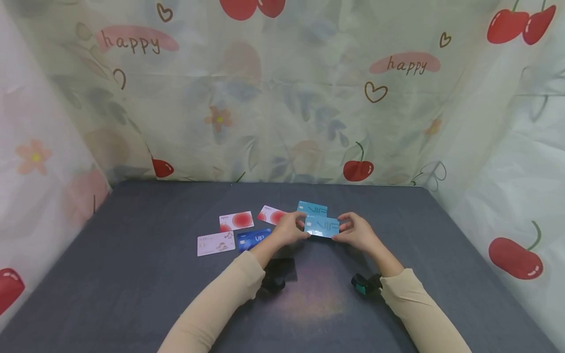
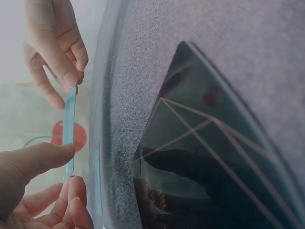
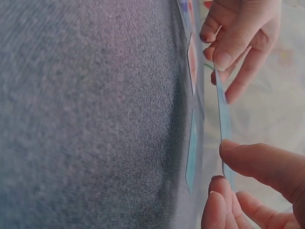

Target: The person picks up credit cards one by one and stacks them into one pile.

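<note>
A light blue card (image 1: 321, 226) marked VIP is held up off the table between both hands. My left hand (image 1: 290, 229) pinches its left end, and my right hand (image 1: 356, 232) pinches its right end between thumb and fingers. Seen edge-on in the left wrist view, the same light blue card (image 2: 70, 119) stands clear of the tabletop. Just behind it on the table lies a second light blue VIP card (image 1: 312, 208), partly covered in the head view. A dark card (image 2: 224, 138) with thin gold lines lies beneath my left wrist.
Left of the hands lie a white-and-red card (image 1: 236, 221), another red-patterned card (image 1: 270, 214) partly behind my left hand, a pale pink card (image 1: 216, 243) and a dark blue VIP card (image 1: 253, 239). A printed curtain (image 1: 282, 122) stands behind the dark table (image 1: 132, 294).
</note>
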`<move>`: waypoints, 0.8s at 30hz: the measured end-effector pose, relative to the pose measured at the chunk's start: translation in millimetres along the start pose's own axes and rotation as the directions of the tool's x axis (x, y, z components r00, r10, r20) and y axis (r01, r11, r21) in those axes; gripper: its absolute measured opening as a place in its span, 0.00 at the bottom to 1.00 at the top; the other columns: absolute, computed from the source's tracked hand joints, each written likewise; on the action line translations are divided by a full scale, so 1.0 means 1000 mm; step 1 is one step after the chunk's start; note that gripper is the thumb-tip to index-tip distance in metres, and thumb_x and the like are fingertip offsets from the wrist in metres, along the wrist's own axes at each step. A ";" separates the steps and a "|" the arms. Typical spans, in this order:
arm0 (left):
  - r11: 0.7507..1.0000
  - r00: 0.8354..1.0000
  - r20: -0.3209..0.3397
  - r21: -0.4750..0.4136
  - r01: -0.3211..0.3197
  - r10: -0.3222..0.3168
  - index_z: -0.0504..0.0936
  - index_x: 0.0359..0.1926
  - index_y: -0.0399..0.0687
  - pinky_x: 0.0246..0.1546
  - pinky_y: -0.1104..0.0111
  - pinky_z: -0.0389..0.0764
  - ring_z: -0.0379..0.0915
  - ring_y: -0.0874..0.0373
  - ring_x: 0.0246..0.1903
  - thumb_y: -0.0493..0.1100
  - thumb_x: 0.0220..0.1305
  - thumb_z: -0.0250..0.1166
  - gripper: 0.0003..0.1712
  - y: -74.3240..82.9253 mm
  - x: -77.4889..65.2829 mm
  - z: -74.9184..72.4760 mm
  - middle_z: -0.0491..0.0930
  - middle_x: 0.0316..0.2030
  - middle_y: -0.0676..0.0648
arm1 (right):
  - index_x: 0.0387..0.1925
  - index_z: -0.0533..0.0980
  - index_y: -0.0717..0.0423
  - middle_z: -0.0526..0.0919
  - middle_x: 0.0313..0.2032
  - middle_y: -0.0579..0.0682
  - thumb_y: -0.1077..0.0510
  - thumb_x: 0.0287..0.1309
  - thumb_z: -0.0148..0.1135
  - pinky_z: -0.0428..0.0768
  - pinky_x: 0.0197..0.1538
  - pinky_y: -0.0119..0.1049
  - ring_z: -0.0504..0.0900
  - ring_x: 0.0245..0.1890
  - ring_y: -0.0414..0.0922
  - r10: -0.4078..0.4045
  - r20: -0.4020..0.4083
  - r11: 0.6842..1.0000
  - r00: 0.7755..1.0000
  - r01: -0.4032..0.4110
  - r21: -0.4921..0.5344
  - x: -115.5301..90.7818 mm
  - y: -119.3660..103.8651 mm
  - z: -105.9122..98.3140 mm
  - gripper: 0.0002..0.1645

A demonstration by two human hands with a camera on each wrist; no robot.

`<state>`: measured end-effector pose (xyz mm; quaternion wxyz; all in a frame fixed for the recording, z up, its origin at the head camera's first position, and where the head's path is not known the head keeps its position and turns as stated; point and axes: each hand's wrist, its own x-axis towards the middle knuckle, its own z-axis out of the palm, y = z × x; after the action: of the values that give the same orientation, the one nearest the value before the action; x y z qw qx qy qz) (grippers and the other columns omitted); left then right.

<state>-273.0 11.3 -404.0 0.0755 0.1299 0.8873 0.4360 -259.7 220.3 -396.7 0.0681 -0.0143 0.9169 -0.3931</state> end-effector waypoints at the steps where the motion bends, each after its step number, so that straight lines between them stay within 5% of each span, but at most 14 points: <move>1: 1.000 1.000 0.001 -0.001 -0.004 0.004 0.73 0.57 0.38 0.42 0.65 0.75 0.73 0.53 0.37 0.38 0.50 0.70 0.32 0.000 -0.001 0.000 0.81 0.40 0.40 | 0.56 0.66 0.64 0.77 0.41 0.60 0.59 0.48 0.70 0.76 0.36 0.32 0.79 0.32 0.42 0.001 0.000 1.000 1.000 -0.001 0.002 0.000 0.000 0.000 0.34; 24: 1.000 0.999 0.028 -0.021 0.021 -0.021 0.70 0.60 0.40 0.25 0.73 0.70 0.68 0.56 0.29 0.37 0.50 0.71 0.35 -0.010 -0.012 -0.006 0.77 0.35 0.43 | 0.57 0.65 0.64 0.77 0.42 0.61 0.60 0.49 0.69 0.78 0.37 0.34 0.82 0.34 0.42 -0.043 0.046 0.999 0.998 0.041 0.033 -0.008 -0.006 0.006 0.35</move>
<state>-264.2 -2.4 -407.8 0.0937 0.1257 0.8828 0.4428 -251.3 212.2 -395.2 0.0814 -0.0417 0.9080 -0.4089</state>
